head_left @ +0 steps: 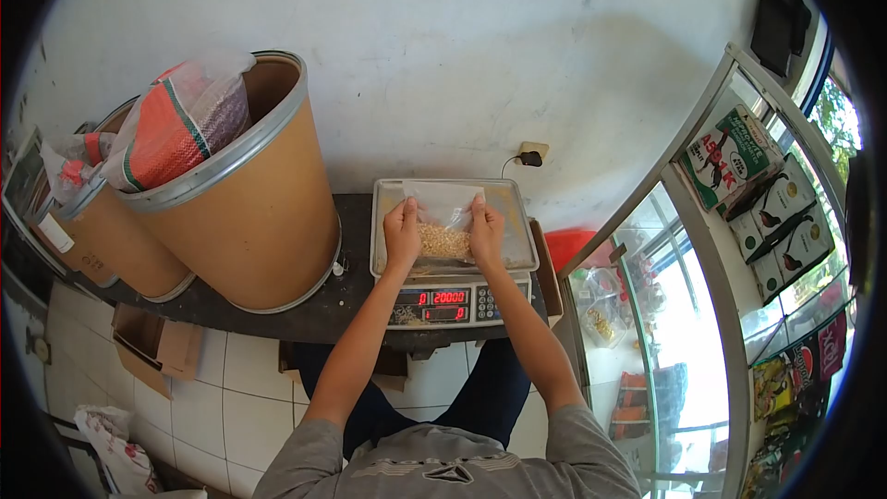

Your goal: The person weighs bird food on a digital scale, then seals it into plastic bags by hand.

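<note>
Between my hands is a clear plastic bag (445, 240) with yellowish grain in its lower part. My left hand (402, 233) pinches its left side near the top, and my right hand (486, 233) grips the right side at the same height. The bag overlaps the metal pan (514, 222) of a digital scale (467, 307) in this view. Red digits light the scale's display, with 20000 at the upper right and 0 in other fields.
A big brown drum (242, 212) with a metal rim stands left of the scale, holding a red-and-white woven sack (176, 129). On the right rises a glass display case (665, 222) with packets (790, 212) on top. A plug sits in the wall outlet (533, 153).
</note>
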Tool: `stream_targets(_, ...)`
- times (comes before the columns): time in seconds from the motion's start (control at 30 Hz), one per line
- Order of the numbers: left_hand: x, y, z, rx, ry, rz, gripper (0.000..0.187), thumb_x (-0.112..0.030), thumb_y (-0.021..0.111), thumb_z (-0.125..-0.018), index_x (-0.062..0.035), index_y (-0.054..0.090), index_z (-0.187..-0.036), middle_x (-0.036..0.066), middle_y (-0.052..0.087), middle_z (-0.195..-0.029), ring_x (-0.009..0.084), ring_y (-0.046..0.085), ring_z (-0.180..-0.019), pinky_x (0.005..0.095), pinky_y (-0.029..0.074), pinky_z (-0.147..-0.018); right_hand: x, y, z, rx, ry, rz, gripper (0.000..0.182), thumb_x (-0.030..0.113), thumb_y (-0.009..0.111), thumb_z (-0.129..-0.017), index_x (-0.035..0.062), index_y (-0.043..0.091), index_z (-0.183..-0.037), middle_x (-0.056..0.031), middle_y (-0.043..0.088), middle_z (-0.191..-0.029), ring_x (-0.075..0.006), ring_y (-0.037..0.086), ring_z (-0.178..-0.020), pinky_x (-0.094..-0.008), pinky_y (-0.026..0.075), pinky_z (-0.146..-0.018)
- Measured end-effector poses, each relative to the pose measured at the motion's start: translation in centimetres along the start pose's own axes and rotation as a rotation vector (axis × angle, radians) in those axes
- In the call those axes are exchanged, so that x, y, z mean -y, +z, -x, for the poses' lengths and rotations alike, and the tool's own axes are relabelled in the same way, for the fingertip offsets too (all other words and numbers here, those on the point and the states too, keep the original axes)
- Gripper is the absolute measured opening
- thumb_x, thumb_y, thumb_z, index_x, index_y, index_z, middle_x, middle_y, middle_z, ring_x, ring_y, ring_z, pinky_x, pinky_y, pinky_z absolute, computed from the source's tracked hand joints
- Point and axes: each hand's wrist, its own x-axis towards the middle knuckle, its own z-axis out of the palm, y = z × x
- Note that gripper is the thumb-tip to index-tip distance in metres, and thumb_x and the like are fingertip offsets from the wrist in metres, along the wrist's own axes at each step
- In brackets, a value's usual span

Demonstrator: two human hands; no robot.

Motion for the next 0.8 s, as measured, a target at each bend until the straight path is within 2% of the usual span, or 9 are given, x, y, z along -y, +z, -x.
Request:
stream_targets(0.03, -0.3, 0.2, 0.0, -0.06, 0.07, -0.068, 0.046, -0.033, 0.043, -0.1, 0.0006, 0.057, -0.073, 0.001, 0.05, -0.059, 0.0099, 0.044, -0.056, 0.0279, 0.036, -0.055, -0.4, 0.0, -0.1, 0.003, -0.003, -0.012, 0.048, 0.034, 0.047, -0.098, 0.0025, 0.052, -0.062, 0.0055, 0.038, -0.053, -0.0048, 0.033, -0.052, -0.0266, 0.027, -0.046)
stream_targets(0.13, 1.1, 0.2, -0.2, -0.09, 0.118, -0.06, 0.045, -0.034, 0.043, -0.099, -0.0002, 0.055, -0.072, -0.001, 0.042, -0.057, 0.0086, 0.039, -0.056, 0.0292, 0.032, -0.052, -0.9, 0.1, 0.1, 0.053, 0.031, -0.067, 0.048, 0.036, 0.047, -0.098, 0.0024, 0.056, -0.066, 0.0053, 0.041, -0.055, -0.0052, 0.034, -0.053, -0.026, 0.027, -0.048)
stream_targets(0.2, 1.6, -0.1, 0.0, -0.1, 0.11, -0.073, 0.046, -0.033, 0.044, -0.099, 0.0004, 0.051, -0.069, 0.001, 0.041, -0.055, 0.01, 0.038, -0.054, 0.0303, 0.032, -0.051, -0.7, 0.0, 0.2, 0.096, 0.067, -0.109, 0.047, 0.038, 0.047, -0.098, 0.0028, 0.059, -0.069, 0.0056, 0.042, -0.057, -0.0056, 0.034, -0.055, -0.0259, 0.026, -0.049)
stream_targets(0.27, 1.7, 0.0, 0.1, -0.106, 0.102, -0.085, 0.047, -0.032, 0.045, -0.099, 0.001, 0.046, -0.066, 0.003, 0.039, -0.053, 0.0114, 0.036, -0.053, 0.0315, 0.031, -0.05, -0.1, -0.3, 0.3, 0.082, -0.004, 0.001, 0.046, 0.037, 0.05, -0.097, 0.0018, 0.059, -0.069, 0.005, 0.044, -0.056, -0.005, 0.035, -0.055, -0.0255, 0.026, -0.049)
stream_targets(0.37, 0.8, 0.3, 0.3, -0.151, 0.146, -0.197, 0.046, -0.032, 0.046, -0.099, 0.0009, 0.045, -0.066, 0.005, 0.037, -0.052, 0.0122, 0.034, -0.053, 0.0324, 0.031, -0.05, 1.3, 0.5, 1.0, -0.023, -0.047, 0.0, 0.046, 0.031, 0.053, -0.096, 0.0001, 0.055, -0.062, 0.0038, 0.043, -0.051, -0.0054, 0.038, -0.05, -0.0261, 0.029, -0.046)
stream_targets(0.43, 0.5, 0.3, 0.1, -0.177, 0.19, -0.282, 0.046, -0.032, 0.047, -0.098, 0.001, 0.044, -0.066, 0.006, 0.035, -0.053, 0.0126, 0.033, -0.053, 0.0326, 0.031, -0.05, 2.3, 0.3, 1.3, -0.039, -0.058, 0.015, 0.045, 0.031, 0.053, -0.096, -0.0003, 0.056, -0.064, 0.0041, 0.042, -0.051, -0.0052, 0.037, -0.049, -0.0261, 0.029, -0.046)
stream_targets(0.6, -0.1, 0.1, 0.2, -0.16, 0.149, -0.182, 0.047, -0.032, 0.047, -0.098, 0.0013, 0.044, -0.065, 0.005, 0.037, -0.052, 0.0129, 0.035, -0.052, 0.0321, 0.032, -0.05, -0.1, -0.6, 0.9, -0.046, -0.12, -0.021, 0.043, 0.032, 0.054, -0.096, -0.0006, 0.059, -0.068, 0.0054, 0.037, -0.05, -0.0041, 0.032, -0.049, -0.026, 0.026, -0.045)
stream_targets(0.67, 0.0, 0.1, 0.4, -0.142, 0.15, -0.147, 0.047, -0.032, 0.048, -0.098, 0.0014, 0.045, -0.065, 0.005, 0.038, -0.052, 0.013, 0.035, -0.051, 0.0319, 0.032, -0.05, -0.1, -0.5, 1.4, -0.081, -0.026, -0.011, 0.042, 0.031, 0.053, -0.096, -0.0004, 0.059, -0.07, 0.0058, 0.037, -0.051, -0.0041, 0.03, -0.049, -0.0259, 0.025, -0.045)
stream_targets(0.8, -0.4, 0.1, 0.6, -0.154, 0.133, -0.143, 0.046, -0.032, 0.046, -0.099, 0.0017, 0.048, -0.067, 0.004, 0.041, -0.053, 0.0117, 0.037, -0.053, 0.0306, 0.032, -0.051, 0.4, -0.1, 1.4, -0.132, -0.048, -0.048, 0.04, 0.031, 0.052, -0.097, 0.0001, 0.061, -0.072, 0.0059, 0.039, -0.053, -0.0038, 0.031, -0.049, -0.0251, 0.025, -0.045)
